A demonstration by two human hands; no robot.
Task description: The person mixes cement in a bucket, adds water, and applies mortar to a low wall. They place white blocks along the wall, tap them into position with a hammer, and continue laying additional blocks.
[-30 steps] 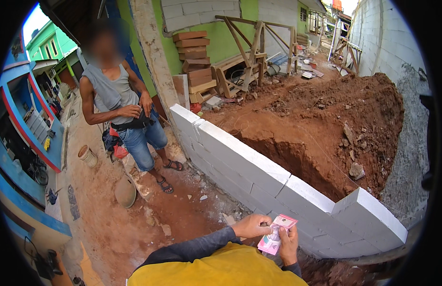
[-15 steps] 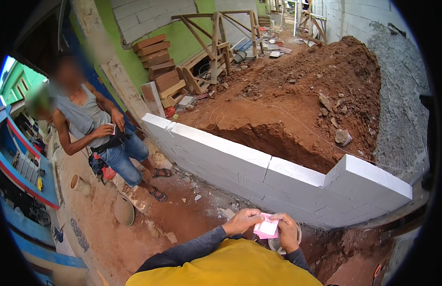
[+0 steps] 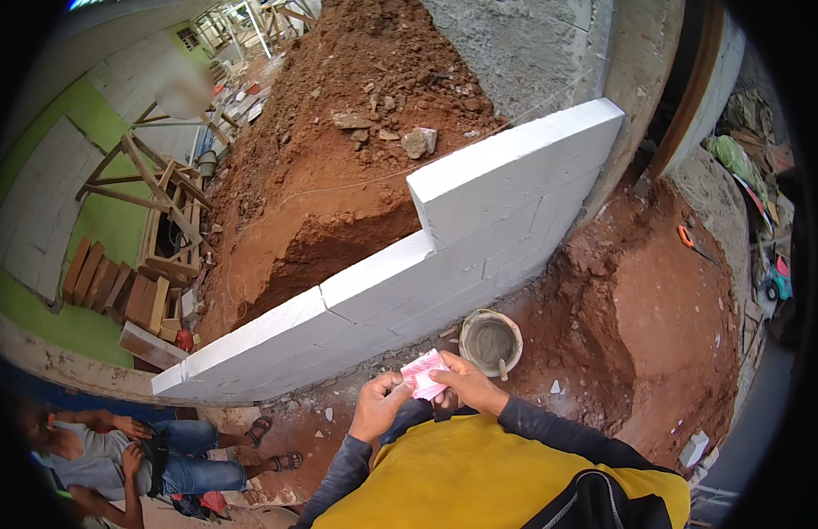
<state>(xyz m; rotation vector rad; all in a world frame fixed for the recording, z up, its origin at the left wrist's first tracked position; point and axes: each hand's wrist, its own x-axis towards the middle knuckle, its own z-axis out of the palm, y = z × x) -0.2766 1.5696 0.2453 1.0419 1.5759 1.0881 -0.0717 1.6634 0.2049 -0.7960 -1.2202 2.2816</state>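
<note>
Between my hands is a small stack of pink banknotes [image 3: 419,374], held in front of my yellow shirt. My left hand [image 3: 379,406] is closed on the notes' lower left edge, thumb on top. My right hand [image 3: 470,385] pinches them from the right, its thumb lying over the paper and other fingers underneath. Just beyond my right hand stands a round bucket [image 3: 465,342] with grey mortar [image 3: 492,340] in it and a handle sticking up at its near side.
A low white block wall [image 3: 479,238] runs across in front of me, stepped up at the right. Behind it rises a reddish soil heap [image 3: 356,88]. Another person [image 3: 193,454] stands at the lower left. An orange-handled tool [image 3: 687,236] lies on soil at the right.
My view has swung to the right, so the wall slants and the other person now appears at the lower left. The bucket has come into fuller view. Both hands still hold the notes.
</note>
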